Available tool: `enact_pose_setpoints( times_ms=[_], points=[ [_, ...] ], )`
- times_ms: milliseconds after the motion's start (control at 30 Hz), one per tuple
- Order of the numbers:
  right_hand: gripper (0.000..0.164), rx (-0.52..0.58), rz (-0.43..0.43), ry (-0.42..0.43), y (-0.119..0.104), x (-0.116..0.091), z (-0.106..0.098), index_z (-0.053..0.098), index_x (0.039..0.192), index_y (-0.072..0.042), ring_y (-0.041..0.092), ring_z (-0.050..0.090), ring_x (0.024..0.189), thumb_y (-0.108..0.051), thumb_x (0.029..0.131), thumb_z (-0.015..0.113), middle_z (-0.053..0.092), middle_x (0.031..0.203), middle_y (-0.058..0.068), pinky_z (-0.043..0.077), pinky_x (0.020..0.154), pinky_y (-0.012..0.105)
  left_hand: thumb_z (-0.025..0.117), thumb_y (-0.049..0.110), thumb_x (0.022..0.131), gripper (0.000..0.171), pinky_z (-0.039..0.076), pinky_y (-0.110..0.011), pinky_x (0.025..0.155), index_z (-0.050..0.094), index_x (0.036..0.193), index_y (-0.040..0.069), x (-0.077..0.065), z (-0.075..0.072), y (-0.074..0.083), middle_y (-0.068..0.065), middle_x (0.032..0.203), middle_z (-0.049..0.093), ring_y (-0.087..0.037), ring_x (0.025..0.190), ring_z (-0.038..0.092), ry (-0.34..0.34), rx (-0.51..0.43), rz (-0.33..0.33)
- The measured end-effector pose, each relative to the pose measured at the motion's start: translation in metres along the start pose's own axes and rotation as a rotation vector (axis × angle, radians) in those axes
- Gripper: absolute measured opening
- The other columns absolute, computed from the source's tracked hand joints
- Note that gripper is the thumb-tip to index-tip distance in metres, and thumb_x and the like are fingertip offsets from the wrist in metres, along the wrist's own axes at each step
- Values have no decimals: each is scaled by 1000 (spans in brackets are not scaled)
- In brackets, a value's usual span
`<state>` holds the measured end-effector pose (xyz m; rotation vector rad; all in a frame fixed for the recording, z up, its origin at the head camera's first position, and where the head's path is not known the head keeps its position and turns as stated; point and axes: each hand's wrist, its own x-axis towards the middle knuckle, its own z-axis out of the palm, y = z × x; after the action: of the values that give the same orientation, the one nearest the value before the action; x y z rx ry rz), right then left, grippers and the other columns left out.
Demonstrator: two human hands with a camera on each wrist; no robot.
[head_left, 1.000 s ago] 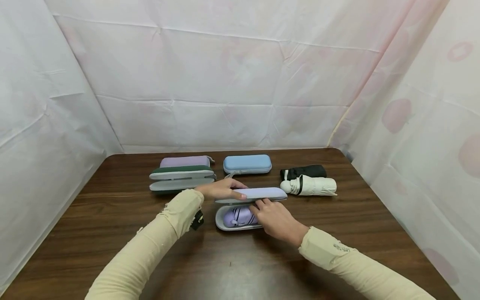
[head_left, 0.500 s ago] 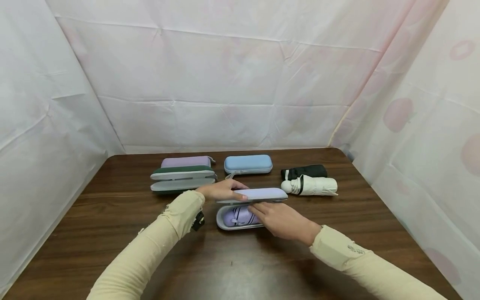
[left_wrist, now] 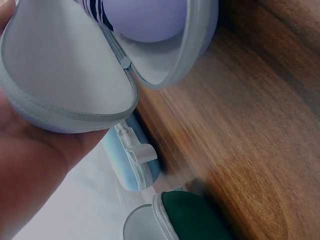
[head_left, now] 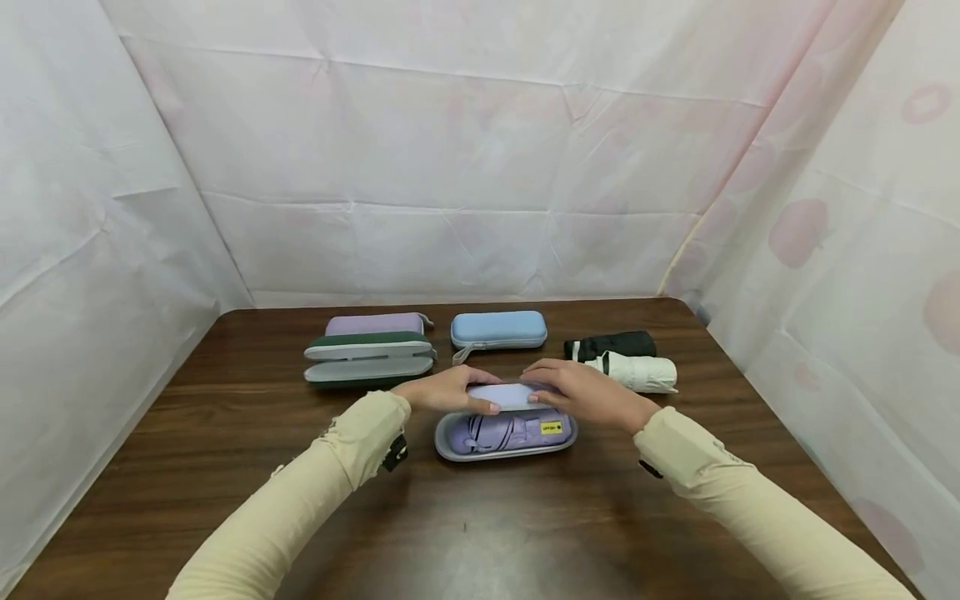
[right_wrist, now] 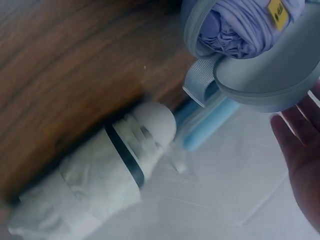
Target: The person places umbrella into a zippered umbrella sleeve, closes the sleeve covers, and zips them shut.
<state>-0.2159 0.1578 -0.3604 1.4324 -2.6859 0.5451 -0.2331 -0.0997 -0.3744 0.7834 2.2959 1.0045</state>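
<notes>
Dark wood worktop [head_left: 225, 467], left hand [head_left: 442, 389] and right hand [head_left: 588, 393] both pinching the lilac lid [head_left: 504, 397] on this half-open case [head_left: 506, 456], purple umbrella [head_left: 491, 433] chilling in the near half.

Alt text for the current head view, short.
A person's left hand and right hand hold the raised lid of a lavender case with a folded purple umbrella inside. On the wooden table: an open green case in front of a purple case, left; a blue case, back; black umbrella and white umbrella, right.
</notes>
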Motion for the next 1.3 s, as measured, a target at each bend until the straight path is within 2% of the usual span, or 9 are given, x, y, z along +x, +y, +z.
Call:
enact_pose_setpoints(
  times_ms=[100, 167, 400, 567, 933, 1100, 1233, 1300],
  points=[
    [36, 131, 58, -72, 5, 3, 2, 60, 127, -8, 16, 56, 111, -28, 97, 57, 60, 122, 4, 46, 91, 38, 69, 34, 88, 59, 44, -36, 89, 49, 139, 10, -1, 4, 0, -2, 121, 59, -12, 102, 55, 15, 33, 6],
    [40, 181, 72, -100, 6, 3, 3, 58, 129, -6, 16, 56, 111, -28, 96, 59, 59, 125, 5, 46, 91, 38, 70, 34, 86, 60, 44, -35, 89, 50, 138, 10, -2, 6, -1, -1, 120, 59, -11, 102, 55, 26, 61, 23],
    [49, 211, 70, -133, 6, 1, 9, 54, 133, -5, 13, 56, 111, -31, 93, 63, 58, 129, 6, 47, 89, 36, 74, 35, 83, 60, 45, -32, 86, 53, 134, 10, -4, 14, -4, 0, 119, 59, -11, 100, 55, 70, 147, 91],
    [53, 241, 87, -143, 7, -3, 14, 53, 135, -6, 13, 55, 112, -34, 91, 65, 56, 131, 5, 46, 90, 35, 76, 39, 80, 62, 45, -30, 85, 54, 132, 14, -5, 22, -8, 3, 123, 57, -10, 103, 53, 121, 252, 136],
    [58, 170, 33, -104, 10, -6, 27, 56, 131, -6, 13, 56, 108, -32, 83, 75, 59, 125, 4, 46, 87, 35, 81, 42, 72, 64, 45, -31, 84, 57, 126, 17, -9, 38, -11, 3, 122, 56, -12, 106, 50, 246, 428, 202],
    [59, 141, 22, -94, 10, -6, 32, 58, 129, -9, 12, 56, 104, -32, 78, 79, 60, 123, 1, 47, 84, 33, 82, 41, 69, 64, 45, -33, 82, 57, 123, 16, -8, 46, -12, 0, 118, 56, -16, 105, 50, 304, 521, 250],
    [57, 133, 17, -65, 9, -5, 37, 60, 127, -10, 11, 57, 103, -29, 77, 80, 61, 121, 1, 47, 83, 32, 82, 42, 70, 65, 44, -35, 84, 56, 124, 16, -9, 46, -15, 0, 118, 56, -16, 105, 50, 306, 520, 267],
    [56, 135, 20, -58, 8, -4, 38, 61, 126, -11, 10, 57, 103, -28, 77, 81, 61, 121, 0, 47, 83, 32, 78, 43, 76, 61, 43, -35, 86, 56, 126, 15, -10, 41, -19, 1, 120, 56, -16, 108, 50, 273, 462, 265]
  ],
)
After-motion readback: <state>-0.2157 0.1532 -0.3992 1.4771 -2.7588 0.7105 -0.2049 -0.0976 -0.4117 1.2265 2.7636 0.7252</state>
